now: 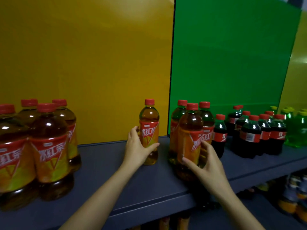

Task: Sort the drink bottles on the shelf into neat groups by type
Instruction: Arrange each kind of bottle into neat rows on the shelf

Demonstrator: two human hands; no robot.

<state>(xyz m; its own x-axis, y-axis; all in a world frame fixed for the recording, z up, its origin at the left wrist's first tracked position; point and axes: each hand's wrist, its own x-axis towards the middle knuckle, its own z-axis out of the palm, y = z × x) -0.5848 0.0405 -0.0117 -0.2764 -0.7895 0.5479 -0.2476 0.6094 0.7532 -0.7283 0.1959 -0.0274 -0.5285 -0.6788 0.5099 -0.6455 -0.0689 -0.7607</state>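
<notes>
From the head camera, a dark blue-grey shelf [103,166] runs across the scene, backed by a yellow panel [83,55] on the left and a green panel [232,55] on the right.

At the near left stands a tight cluster of tea bottles [48,146] with red caps and red-orange labels. Right of the seam between the panels, two more tea bottles [206,118] stand side by side, with a front tea bottle [189,128] just before them. Further right is a group of cola bottles [249,131], the nearest of them just beside the tea. At the far right stand green drink bottles [297,130] with yellow caps. Below the shelf edge, on a lower level, more bottles [289,196] show dimly and blurred.

A single tea bottle [149,128] stands upright in the open middle of the shelf, before the yellow panel and well apart from the left cluster. The left hand [137,146] grips it from its left side, its fingers [133,131] curled behind the label and the thumb across the front low down.

The right hand [209,165] holds the front tea bottle at its lower half. The thumb lies on the label's near face and the fingers [206,146] curve round the right side, between that bottle and the one behind.
</notes>
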